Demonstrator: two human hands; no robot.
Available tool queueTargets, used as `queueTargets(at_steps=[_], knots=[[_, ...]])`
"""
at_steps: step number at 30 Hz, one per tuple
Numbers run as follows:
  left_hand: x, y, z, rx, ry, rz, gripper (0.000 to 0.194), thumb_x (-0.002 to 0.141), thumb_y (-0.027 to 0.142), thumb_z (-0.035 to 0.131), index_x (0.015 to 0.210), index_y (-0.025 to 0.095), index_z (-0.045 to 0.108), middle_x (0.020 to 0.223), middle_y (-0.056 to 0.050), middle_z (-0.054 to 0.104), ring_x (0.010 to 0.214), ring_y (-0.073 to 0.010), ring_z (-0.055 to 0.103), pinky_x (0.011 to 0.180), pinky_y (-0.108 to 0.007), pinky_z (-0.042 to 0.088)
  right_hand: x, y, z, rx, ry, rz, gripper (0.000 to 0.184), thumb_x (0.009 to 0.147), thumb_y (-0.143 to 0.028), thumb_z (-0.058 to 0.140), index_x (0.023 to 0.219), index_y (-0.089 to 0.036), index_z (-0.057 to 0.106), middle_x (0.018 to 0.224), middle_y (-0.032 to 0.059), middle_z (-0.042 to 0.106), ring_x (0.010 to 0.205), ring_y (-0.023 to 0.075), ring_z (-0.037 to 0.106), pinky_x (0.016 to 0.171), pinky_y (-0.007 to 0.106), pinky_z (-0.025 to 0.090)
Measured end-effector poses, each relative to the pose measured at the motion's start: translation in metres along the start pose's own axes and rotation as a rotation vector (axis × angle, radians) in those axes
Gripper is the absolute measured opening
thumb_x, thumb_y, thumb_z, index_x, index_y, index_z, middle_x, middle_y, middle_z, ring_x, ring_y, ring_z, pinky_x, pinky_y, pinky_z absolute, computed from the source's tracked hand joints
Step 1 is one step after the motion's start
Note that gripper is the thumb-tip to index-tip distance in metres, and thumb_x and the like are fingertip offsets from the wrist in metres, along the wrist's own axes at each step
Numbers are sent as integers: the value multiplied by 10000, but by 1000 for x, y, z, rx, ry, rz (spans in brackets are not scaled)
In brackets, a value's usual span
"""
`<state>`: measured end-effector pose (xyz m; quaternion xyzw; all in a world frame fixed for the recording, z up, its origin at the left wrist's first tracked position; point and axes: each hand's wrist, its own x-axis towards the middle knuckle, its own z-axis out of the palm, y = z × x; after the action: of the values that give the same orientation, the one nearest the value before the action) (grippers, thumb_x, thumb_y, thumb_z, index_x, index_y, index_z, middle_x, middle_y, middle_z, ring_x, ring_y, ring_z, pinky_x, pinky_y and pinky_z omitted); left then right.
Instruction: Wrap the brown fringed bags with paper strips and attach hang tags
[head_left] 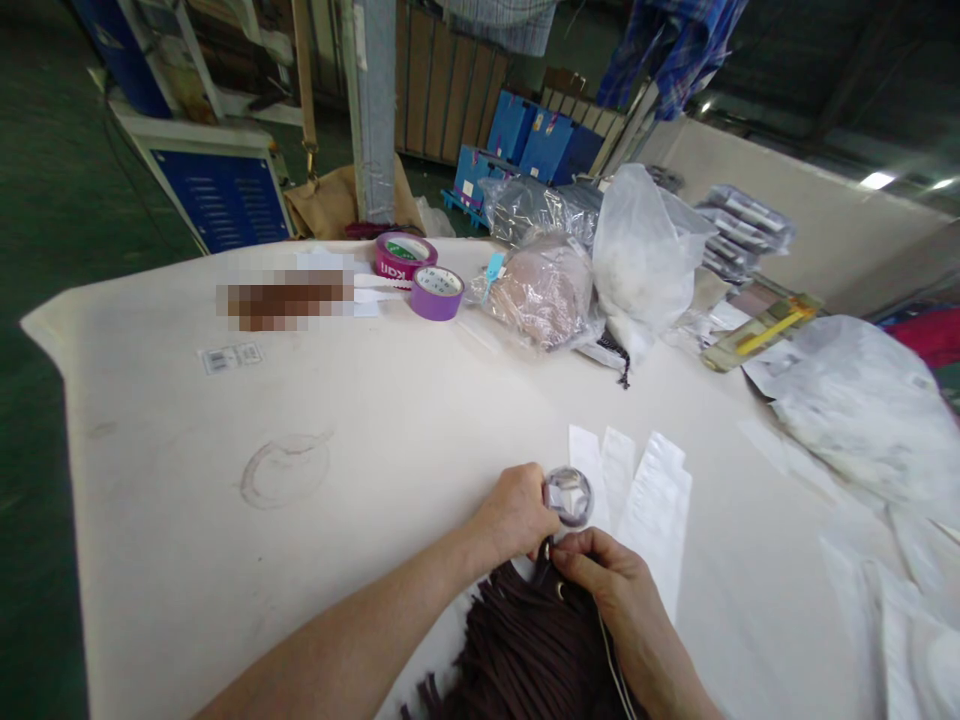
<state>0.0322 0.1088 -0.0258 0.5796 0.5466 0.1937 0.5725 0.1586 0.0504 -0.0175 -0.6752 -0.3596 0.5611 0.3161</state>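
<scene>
Fringed piece: dark brown fringed piece (pixel 529 650) lies on the white table (pixel 172 430) at the bottom of the view, its top end at the two hands.
Stage: judged mid-work; both hands are occupied at the top end, where a metal eyelet (pixel 560 591) shows.
Done: the piece is in position and taken up at its top; no completed fastening can be confirmed.
Outstanding: handling of the top end appears unfinished; what remains beyond that cannot be determined.
Left hand (pixel 519 512): forearm enters from lower left, reaching forward and right; back of the hand faces up, fingers curled closed, apparently gripping the piece's dark top; fingertips partly hidden.
Right hand (pixel 611 572): forearm rises from lower right, angled forward and left; thumb and forefinger meet in a pinch at the same top end.
Pale cord (pixel 611 655): runs down alongside the right hand.
Clear tape roll (pixel 568 497): just beyond the left hand; contact cannot be told.
White strips (pixel 658 485): lie flat ahead of the right hand.
Far side: purple tape roll (pixel 433 304), beside a magenta one (pixel 394 268).
</scene>
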Motion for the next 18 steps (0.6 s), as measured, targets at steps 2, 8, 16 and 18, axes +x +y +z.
queueTargets(at_steps=[2,8,16,18], knots=[[0,0,0,-4,-7,-4,237,555,39,489,771,136,497,500,32,512,406,-150,552,325,-170,373,1,1,0,-25,8,-19,193,554,-314,683,578,-163,565,519,-18,574,482,103,440,496,235,300],[0,0,-1,0,-22,-13,245,554,36,497,780,131,504,494,28,518,419,-147,553,347,-168,382,1,5,-1,-102,15,-59,269,592,-403,664,587,-172,527,471,-27,526,457,94,404,456,221,278],[1,0,-1,-17,-45,-31,254,569,37,491,804,132,495,487,26,519,419,-162,558,353,-187,401,3,7,1,-156,19,-82,346,615,-499,633,604,-178,507,481,-27,513,454,93,386,451,226,269],[1,0,-1,-18,-52,-27,251,571,35,491,803,131,489,478,31,508,413,-161,553,348,-186,396,2,8,1,-175,23,-105,350,634,-508,620,608,-179,504,483,-30,508,456,91,378,455,226,267]])
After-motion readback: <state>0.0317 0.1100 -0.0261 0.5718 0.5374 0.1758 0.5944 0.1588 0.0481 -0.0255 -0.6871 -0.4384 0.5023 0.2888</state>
